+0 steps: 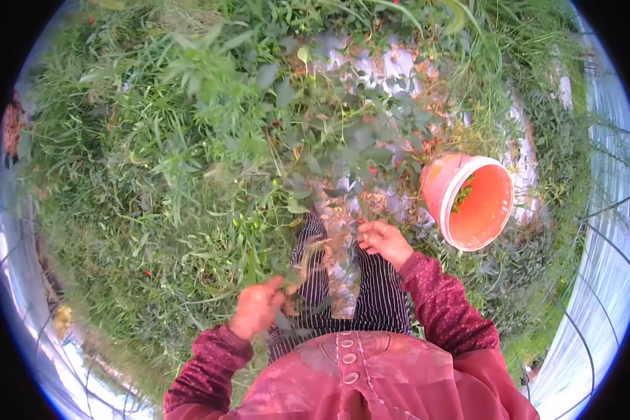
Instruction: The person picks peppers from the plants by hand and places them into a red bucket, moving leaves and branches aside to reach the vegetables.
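Note:
My left hand (257, 306) is in front of my left leg, its fingers curled around plant stems and leaves that are blurred by motion. My right hand (385, 240) is in front of my right leg with its fingers pinched together. A small red pepper (360, 222) shows at its fingertips. To the right of that hand a red bucket (434, 183) with a white rim lies tilted, its mouth toward the lower right. Some green bits (462, 198) are inside it. Leafy plants (322, 150) stand just beyond both hands.
Dense grass and weeds (182, 161) cover the left side. Pale sheeting (399, 66) and dry litter show between plants ahead. Clear plastic walls (595, 280) with dark hoops curve along the right and left edges. Small red peppers dot the foliage.

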Available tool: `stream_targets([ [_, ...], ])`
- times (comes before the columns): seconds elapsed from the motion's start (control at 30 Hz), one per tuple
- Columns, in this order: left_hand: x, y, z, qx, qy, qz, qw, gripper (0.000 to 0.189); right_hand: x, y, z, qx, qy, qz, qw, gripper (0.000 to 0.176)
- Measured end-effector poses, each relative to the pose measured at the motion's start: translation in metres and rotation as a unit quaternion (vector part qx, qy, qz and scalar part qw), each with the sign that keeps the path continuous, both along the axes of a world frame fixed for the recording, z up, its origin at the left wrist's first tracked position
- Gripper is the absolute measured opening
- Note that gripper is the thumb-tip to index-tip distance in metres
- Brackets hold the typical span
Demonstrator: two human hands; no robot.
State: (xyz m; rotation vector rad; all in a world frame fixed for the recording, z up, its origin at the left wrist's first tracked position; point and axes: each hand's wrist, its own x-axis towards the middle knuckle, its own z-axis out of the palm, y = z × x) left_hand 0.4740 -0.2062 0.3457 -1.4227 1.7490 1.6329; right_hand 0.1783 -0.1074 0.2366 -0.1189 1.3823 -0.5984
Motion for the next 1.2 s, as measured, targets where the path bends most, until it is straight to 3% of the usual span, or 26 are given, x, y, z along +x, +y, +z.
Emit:
stream_targets([
  [0.03,0.011,-0.006,-0.001,-0.007,0.005,0.002,1.0,0.027,-0.001,0.001,0.005,-0.007,0.005,0.002,1.0,0.023],
  [0.1,0.032,-0.019,-0.005,-0.159,-0.178,-0.137,0.961,0.025,-0.001,-0.001,0.01,0.013,0.014,-0.031,0.999,0.023],
  [0.17,0.088,0.002,-0.029,-0.197,-0.207,-0.143,0.948,0.024,-0.002,0.001,0.009,0.017,0.034,-0.025,0.999,0.024],
  [0.23,0.1,0.005,-0.038,-0.23,-0.238,-0.152,0.931,0.022,-0.003,0.005,0.005,0.017,0.065,-0.026,0.997,0.023],
  [0.3,0.091,-0.003,-0.039,-0.141,-0.142,0.087,0.976,0.02,0.002,0.016,-0.005,0.02,0.067,-0.044,0.997,0.022],
  [0.33,0.079,-0.012,-0.051,-0.171,-0.101,0.069,0.978,0.021,0.004,0.024,-0.017,0.034,0.059,-0.051,0.996,0.022],
  [0.4,0.034,-0.053,-0.085,-0.272,0.009,-0.001,0.962,0.025,0.012,0.031,-0.03,0.057,0.055,-0.043,0.996,0.023],
  [0.43,0.007,-0.077,-0.103,-0.245,0.024,-0.01,0.969,0.028,0.019,0.034,-0.034,0.057,0.054,-0.043,0.996,0.023],
  [0.5,-0.03,-0.119,-0.166,-0.299,0.075,-0.057,0.95,0.039,0.028,0.043,-0.042,0.071,0.054,-0.005,0.996,0.024],
  [0.53,-0.043,-0.142,-0.201,-0.314,0.069,-0.089,0.943,0.048,0.031,0.048,-0.047,0.066,0.037,-0.02,0.997,0.025],
  [0.7,-0.105,-0.229,-0.305,-0.249,-0.087,-0.034,0.964,0.071,0.042,0.083,-0.075,0.091,0.002,-0.088,0.992,0.028],
  [0.77,-0.114,-0.24,-0.329,-0.134,-0.134,0.016,0.982,0.078,0.044,0.092,-0.082,0.111,0.005,-0.085,0.99,0.029],
  [0.9,-0.122,-0.228,-0.344,-0.097,-0.177,0.06,0.978,0.08,0.054,0.107,-0.096,0.132,0.009,-0.092,0.987,0.027],
  [1.0,-0.118,-0.208,-0.32,-0.098,-0.133,0.05,0.985,0.067,0.056,0.092,-0.092,0.119,0.019,-0.069,0.99,0.017],
  [1.03,-0.114,-0.199,-0.312,-0.123,-0.105,0.078,0.984,0.056,0.056,0.087,-0.091,0.113,0.016,-0.067,0.991,0.017],
  [1.1,-0.085,-0.183,-0.334,-0.055,-0.088,0.173,0.98,0.052,0.054,0.078,-0.086,0.109,0.013,-0.065,0.992,0.018],
  [1.2,-0.062,-0.148,-0.304,-0.055,-0.009,0.117,0.992,0.052,0.051,0.061,-0.08,0.101,0.008,-0.089,0.991,0.018],
])
